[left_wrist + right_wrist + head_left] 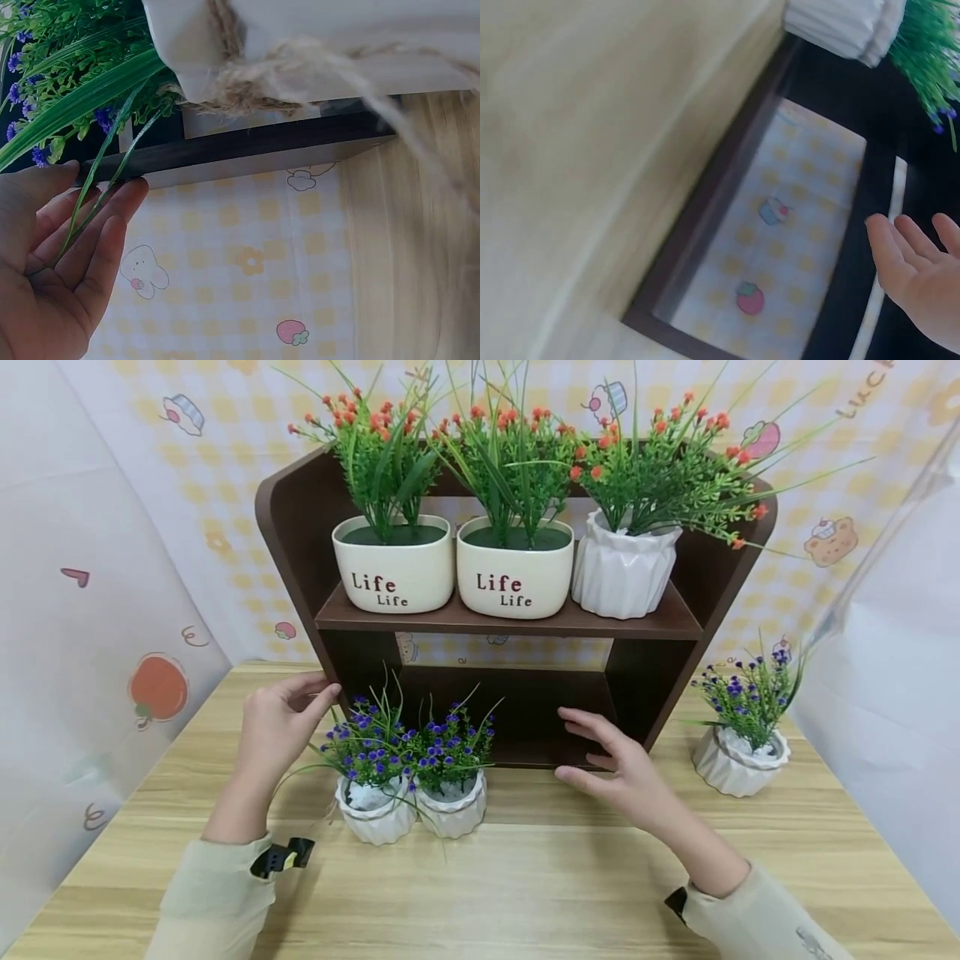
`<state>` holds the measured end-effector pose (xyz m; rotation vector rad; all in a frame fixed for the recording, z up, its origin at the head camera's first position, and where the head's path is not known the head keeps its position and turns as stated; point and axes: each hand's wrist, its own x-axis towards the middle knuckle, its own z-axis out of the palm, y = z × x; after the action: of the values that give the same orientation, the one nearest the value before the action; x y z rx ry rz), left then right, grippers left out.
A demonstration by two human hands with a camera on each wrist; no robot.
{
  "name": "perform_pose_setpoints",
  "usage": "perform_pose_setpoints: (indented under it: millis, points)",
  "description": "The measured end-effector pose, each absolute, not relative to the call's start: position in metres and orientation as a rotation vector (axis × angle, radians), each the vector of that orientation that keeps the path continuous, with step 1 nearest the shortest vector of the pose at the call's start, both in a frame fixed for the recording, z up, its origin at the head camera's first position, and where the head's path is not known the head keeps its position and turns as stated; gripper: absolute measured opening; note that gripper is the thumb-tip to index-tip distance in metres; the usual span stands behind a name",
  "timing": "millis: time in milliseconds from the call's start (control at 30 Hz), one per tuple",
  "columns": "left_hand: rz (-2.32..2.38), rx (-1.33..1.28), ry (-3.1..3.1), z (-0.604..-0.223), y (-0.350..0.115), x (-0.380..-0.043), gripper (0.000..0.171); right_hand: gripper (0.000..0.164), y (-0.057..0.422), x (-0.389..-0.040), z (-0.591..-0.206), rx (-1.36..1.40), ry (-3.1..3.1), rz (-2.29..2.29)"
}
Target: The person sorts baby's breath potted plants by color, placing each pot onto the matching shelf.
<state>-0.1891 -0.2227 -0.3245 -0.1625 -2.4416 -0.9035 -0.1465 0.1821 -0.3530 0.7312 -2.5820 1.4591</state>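
My left hand [279, 724] is at the left side panel of a dark brown two-tier shelf [510, 625]. In the left wrist view, the thumb and fingers [124, 201] pinch that panel's edge [247, 146], and a thin green leaf crosses the palm. My right hand [618, 770] hovers before the lower tier with fingers spread and nothing held. Close to the left hand, a purple-flowered plant in a white ribbed pot [377, 817] stands on the table, with a similar pot [454, 810] touching or nearly touching its right side.
On the upper tier stand two cream "Life" planters [393, 572] [516, 572] and a white ribbed pot [624, 568], all with orange flowers. Another purple-flowered pot [738, 764] stands right of the shelf on the wooden table [525, 893]. A patterned cloth [225, 485] hangs behind.
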Motion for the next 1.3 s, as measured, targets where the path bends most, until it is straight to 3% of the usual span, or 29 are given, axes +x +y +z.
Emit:
perform_pose_setpoints:
  millis: [700, 1300]
  points:
    - [-0.86, -0.204, -2.438, -0.322, -0.224, -0.189, 0.028, 0.073, 0.129, -0.172, -0.378, 1.088, -2.863, 1.306]
    - [-0.921, -0.248, -2.455, -0.32, -0.223, -0.191, 0.039, 0.079, 0.105, -0.18, -0.385, 1.157, -2.952, 1.374]
